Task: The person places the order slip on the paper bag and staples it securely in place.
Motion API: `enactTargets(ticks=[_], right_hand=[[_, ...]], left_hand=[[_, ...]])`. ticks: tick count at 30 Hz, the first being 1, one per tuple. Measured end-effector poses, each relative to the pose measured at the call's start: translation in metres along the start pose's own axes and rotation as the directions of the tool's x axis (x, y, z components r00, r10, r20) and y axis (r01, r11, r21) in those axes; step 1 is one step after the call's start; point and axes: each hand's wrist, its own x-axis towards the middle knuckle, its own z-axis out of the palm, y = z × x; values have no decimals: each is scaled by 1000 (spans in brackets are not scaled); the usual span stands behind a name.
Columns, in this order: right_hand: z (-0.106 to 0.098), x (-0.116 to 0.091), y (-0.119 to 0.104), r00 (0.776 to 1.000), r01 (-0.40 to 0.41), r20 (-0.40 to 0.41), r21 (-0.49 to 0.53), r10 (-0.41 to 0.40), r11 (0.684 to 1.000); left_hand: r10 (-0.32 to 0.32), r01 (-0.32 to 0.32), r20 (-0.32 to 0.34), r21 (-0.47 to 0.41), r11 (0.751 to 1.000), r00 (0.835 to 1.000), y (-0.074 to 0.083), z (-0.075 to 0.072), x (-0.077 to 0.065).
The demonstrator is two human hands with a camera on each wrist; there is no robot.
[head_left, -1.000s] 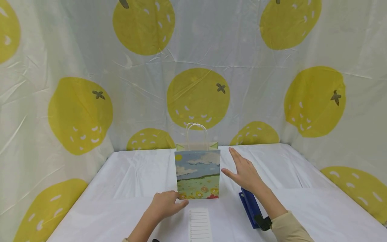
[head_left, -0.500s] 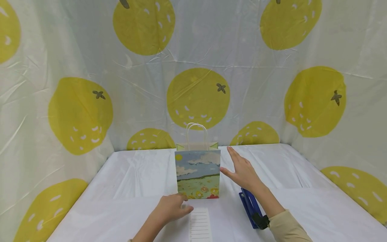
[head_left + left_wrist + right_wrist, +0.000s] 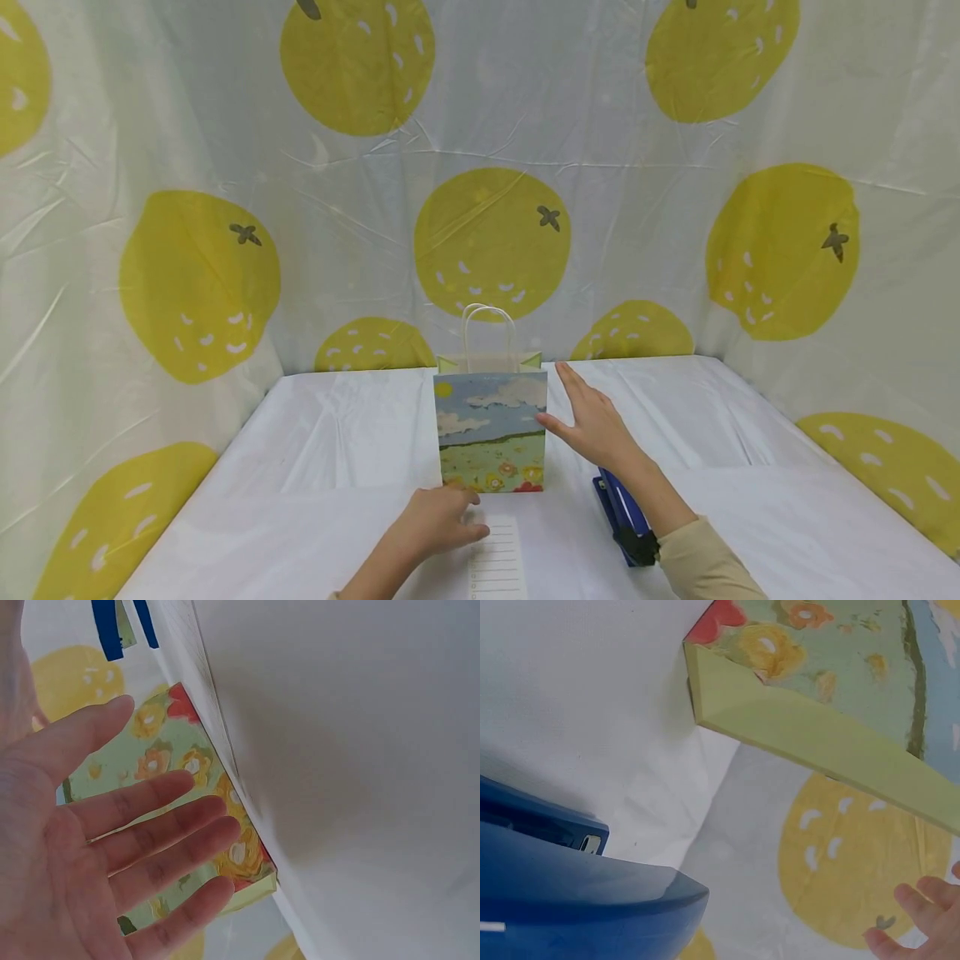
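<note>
A: I have the left hand (image 3: 442,521) with its fingers spread and nothing in its grasp, palm toward the front of the paper bag (image 3: 491,433). What do you read on the right hand (image 3: 596,429)?

B: Fingers straight, thumb held away from them, also gripping nothing. I see it just beside the bag's right side, and from the head view the thumb tip overlaps that edge.

A: Is either one touching?

B: I can't tell from here. The left fingertips reach the bag's lower left corner in my view, but contact doesn't show.

A: So the bag sits between the hands?

B: Yes, upright, about midway between the table's (image 3: 337,433) left and right edges, its top overlapping the far edge.

A: And around it?

B: I see a lined paper slip (image 3: 497,567) flat in front of the bag, the left thumb over its upper part. A blue stapler (image 3: 624,508) lies toward the table's right edge, partly behind the right forearm.
</note>
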Motion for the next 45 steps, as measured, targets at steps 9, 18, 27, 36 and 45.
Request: enactTargets(ticks=[9, 18, 27, 36, 45], right_hand=[[0, 2, -4, 1000, -8, 11, 29, 7, 1000], [1, 4, -6, 1000, -13, 2, 55, 13, 998], [0, 5, -11, 1000, -10, -1, 80, 10, 997], [0, 4, -13, 1000, -17, -5, 91, 17, 996], [1, 6, -13, 1000, -29, 2, 110, 28, 994]], left_hand=[[12, -12, 11, 5, 1000, 1000, 5, 4, 2], [35, -35, 17, 41, 999, 999, 11, 5, 3], [39, -41, 29, 81, 996, 999, 12, 7, 4], [77, -80, 27, 136, 988, 997, 13, 7, 5], [72, -78, 91, 63, 995, 993, 13, 6, 8]])
